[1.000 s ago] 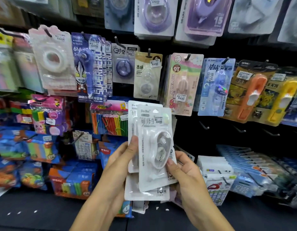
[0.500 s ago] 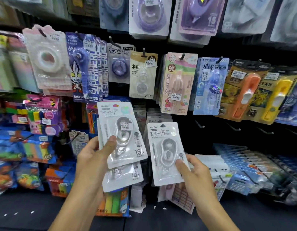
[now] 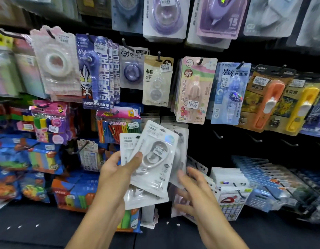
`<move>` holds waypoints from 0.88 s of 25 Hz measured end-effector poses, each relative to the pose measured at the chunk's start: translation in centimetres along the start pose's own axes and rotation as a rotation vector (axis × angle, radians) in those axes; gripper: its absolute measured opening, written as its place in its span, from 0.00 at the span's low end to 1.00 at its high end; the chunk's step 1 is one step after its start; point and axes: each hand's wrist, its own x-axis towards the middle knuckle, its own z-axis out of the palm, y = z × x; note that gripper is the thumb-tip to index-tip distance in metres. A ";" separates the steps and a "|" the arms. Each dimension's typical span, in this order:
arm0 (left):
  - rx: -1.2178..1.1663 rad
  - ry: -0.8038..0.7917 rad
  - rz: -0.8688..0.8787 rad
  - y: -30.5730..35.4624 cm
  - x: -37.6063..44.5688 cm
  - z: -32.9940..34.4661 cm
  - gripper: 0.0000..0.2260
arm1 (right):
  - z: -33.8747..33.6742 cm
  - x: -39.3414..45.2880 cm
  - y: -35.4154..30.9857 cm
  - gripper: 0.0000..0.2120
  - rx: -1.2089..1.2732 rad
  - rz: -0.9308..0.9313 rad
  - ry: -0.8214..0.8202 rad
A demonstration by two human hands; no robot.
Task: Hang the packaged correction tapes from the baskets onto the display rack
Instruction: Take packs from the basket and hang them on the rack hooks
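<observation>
The left hand (image 3: 117, 169) grips a fan of white correction tape packs (image 3: 152, 164), the right hand (image 3: 193, 186) hovers empty, likely poised to take one and hang it.

We see a black display rack (image 3: 200, 141) behind our hands (image 3: 117, 177). Packs hang on its hooks: a pink My Melody pack (image 3: 195, 90) above our hands, and an orange pack (image 3: 267, 103) up to the right.
</observation>
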 end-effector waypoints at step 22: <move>0.033 0.063 0.130 1.7 0.5 -1.1 0.08 | 0.8 4.6 -1.6 0.10 -0.396 -0.306 0.327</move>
